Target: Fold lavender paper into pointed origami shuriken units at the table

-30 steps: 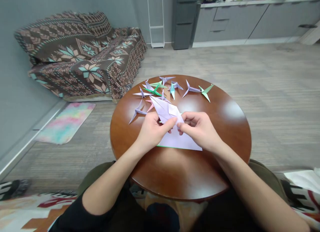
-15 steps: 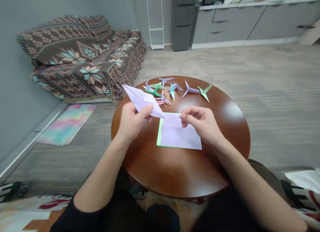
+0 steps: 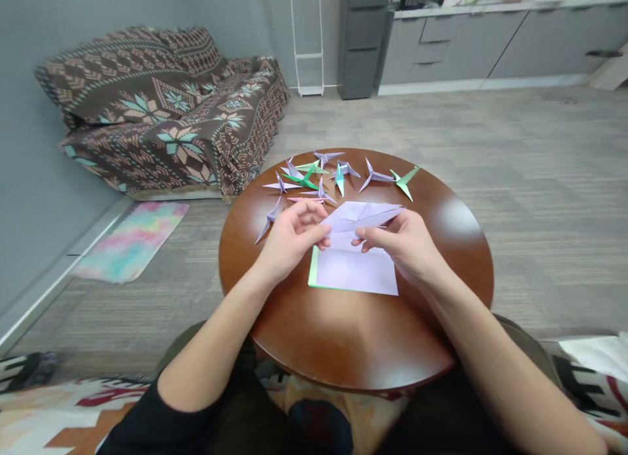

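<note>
A folded lilac origami paper (image 3: 360, 214) is held up between my two hands above the table. My left hand (image 3: 299, 236) pinches its left end between thumb and fingers. At the other side, my right hand (image 3: 395, 239) grips the paper with the thumb in front and the fingers behind. Below lies a stack of square paper sheets (image 3: 356, 272), lilac on top with a green edge showing at the left. Part of the stack's far side is hidden by my hands and the folded piece.
Several folded paper cranes (image 3: 321, 188) in lilac, green, teal and pink cover the far side of the round wooden table (image 3: 343, 340). One lilac crane (image 3: 269, 220) lies close to my left hand. A patterned covered sofa (image 3: 181, 124) stands beyond at the left.
My left hand has brought the folded paper rightward over the stack and turned it. My right hand, formerly off the paper, now grips it. Lilac cranes at the left have come into view.
</note>
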`<state>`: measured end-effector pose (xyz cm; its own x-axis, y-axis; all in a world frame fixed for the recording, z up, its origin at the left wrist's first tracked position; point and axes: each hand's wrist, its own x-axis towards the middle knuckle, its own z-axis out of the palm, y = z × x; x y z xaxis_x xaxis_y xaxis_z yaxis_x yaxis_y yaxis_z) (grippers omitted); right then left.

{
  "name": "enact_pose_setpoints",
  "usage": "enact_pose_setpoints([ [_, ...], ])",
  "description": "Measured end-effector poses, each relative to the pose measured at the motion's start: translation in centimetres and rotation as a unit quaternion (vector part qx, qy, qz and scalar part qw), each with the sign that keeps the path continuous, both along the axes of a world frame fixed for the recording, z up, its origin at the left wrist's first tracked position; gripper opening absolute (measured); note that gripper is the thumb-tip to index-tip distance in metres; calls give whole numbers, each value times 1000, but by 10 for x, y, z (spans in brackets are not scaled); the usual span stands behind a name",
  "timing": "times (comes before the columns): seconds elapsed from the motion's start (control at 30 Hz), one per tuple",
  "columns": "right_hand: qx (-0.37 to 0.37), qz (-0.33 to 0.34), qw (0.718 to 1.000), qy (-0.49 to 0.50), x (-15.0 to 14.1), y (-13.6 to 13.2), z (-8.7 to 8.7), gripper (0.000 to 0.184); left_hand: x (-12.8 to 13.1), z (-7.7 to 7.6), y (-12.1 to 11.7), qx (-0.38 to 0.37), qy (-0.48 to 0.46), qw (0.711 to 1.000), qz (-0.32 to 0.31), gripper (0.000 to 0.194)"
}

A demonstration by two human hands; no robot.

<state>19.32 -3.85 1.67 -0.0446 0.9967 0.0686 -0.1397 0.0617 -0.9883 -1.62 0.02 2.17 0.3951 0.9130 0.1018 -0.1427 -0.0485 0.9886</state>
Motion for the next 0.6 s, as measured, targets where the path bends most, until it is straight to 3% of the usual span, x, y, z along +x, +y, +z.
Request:
enact_pose_setpoints([
  [0.1,48,-74,996,-22,5,4,-2,31,-6,1,5,67,25,994,84,22],
  [0.2,153,-157,971,-97,5,4,-2,27,-7,4,4,104,100,986,82,16],
  [0.27,198,-114,959,-166,2,1,-2,19,-4,5,0,107,119,985,61,18],
  [0.37,193,-15,959,-208,-4,-3,-1,15,2,4,-6,96,87,991,43,30],
  [0.5,133,28,971,-198,-9,-8,-3,19,7,1,-9,86,49,993,58,42],
  [0.6,108,36,980,-162,-9,-8,-4,24,8,0,-9,101,58,990,73,35],
])
